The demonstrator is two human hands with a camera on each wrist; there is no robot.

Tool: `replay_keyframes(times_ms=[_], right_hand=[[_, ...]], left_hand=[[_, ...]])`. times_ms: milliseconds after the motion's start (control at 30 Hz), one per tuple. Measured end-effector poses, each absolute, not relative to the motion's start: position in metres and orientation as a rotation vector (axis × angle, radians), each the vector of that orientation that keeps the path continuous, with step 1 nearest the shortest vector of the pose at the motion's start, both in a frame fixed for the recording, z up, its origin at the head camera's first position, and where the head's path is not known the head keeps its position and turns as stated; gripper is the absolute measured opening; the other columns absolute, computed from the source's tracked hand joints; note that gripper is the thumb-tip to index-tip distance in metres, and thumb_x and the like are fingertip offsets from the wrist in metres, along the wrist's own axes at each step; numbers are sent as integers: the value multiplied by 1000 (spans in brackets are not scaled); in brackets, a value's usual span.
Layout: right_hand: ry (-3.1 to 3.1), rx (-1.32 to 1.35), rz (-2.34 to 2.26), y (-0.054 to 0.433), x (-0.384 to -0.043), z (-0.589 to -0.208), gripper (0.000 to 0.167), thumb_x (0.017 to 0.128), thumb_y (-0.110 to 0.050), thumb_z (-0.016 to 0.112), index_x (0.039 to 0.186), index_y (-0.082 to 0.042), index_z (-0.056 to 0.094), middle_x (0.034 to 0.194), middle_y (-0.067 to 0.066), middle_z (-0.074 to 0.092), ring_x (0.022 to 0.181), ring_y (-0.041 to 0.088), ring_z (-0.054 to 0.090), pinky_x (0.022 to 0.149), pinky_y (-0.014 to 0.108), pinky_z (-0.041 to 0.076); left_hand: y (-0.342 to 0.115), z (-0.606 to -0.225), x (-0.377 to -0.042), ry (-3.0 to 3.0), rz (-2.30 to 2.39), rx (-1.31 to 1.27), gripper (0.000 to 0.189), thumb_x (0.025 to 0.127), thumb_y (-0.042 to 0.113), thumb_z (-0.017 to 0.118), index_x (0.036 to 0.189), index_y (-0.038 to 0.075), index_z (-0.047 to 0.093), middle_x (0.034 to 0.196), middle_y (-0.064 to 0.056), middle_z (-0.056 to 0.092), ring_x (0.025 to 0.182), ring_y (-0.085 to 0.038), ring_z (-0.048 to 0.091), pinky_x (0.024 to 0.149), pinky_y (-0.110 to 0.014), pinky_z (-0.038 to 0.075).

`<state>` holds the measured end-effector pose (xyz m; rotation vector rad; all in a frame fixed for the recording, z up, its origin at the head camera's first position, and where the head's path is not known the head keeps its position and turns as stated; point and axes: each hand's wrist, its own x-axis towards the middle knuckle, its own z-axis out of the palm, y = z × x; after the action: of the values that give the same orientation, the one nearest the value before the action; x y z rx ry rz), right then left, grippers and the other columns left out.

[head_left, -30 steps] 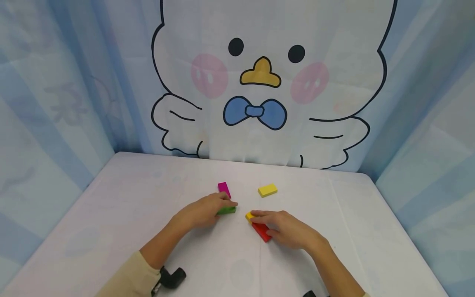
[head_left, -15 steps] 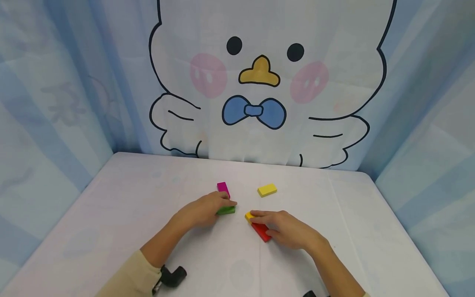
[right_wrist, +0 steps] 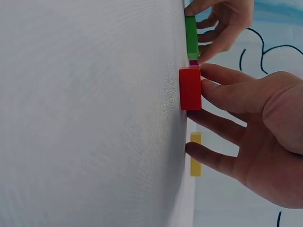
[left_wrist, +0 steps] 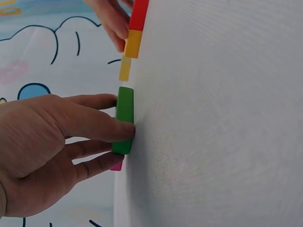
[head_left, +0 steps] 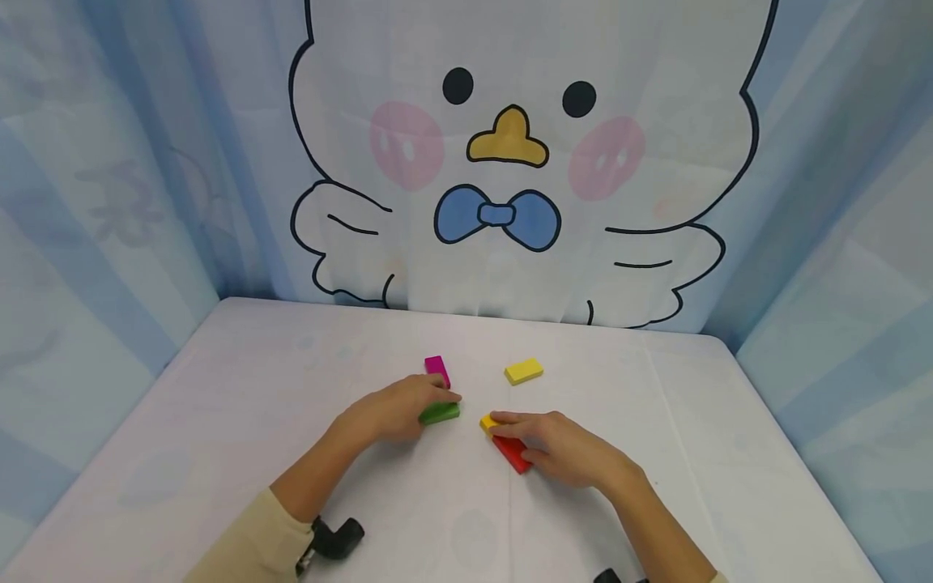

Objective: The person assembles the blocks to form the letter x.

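Observation:
My left hand (head_left: 397, 407) holds a green block (head_left: 440, 414) on the white table. In the left wrist view the thumb lies across the near face of the green block (left_wrist: 124, 104), with fingers behind it. My right hand (head_left: 572, 449) grips a red block (head_left: 512, 454), thumb on its near side. An orange-yellow block (head_left: 487, 423) sits against the red block's far end, its top partly covered by the right fingertips. In the right wrist view the red block (right_wrist: 190, 90) shows its end face. Just beyond the left fingers lies a magenta block (head_left: 435, 367).
A lighter yellow block (head_left: 523, 372) lies farther back on the table (head_left: 656, 421), apart from both hands. Behind the table's far edge hangs a curtain (head_left: 496, 279) with a cartoon bird, and blue-white curtains flank both sides.
The green block has turned slightly in my left hand, its right end now angled a little farther away. My right hand, the red block and the orange-yellow block stay in place.

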<state>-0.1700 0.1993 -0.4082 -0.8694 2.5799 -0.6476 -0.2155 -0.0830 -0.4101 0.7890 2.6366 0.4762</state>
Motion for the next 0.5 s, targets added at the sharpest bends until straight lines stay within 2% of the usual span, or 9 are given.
replay_keyframes(times_ms=[300,500], right_hand=[[2565,-864,-665,199,-169,-407,50,99,2,63,145,-16,64,159,-5,51,146,27,50,115,49,46],[2561,-857,-653,198,-170,-406,49,99,1,63,145,-16,63,159,-4,51,147,27,50,116,49,46]], left_hand=[[-85,-408,-216,2654,507,781,60,88,0,77,143,21,65,150,-9,55,132,-28,52,103,-47,57],[-86,-406,-216,2666,547,808,56,87,-3,77,139,17,67,143,-8,59,123,-25,55,100,-44,58]])
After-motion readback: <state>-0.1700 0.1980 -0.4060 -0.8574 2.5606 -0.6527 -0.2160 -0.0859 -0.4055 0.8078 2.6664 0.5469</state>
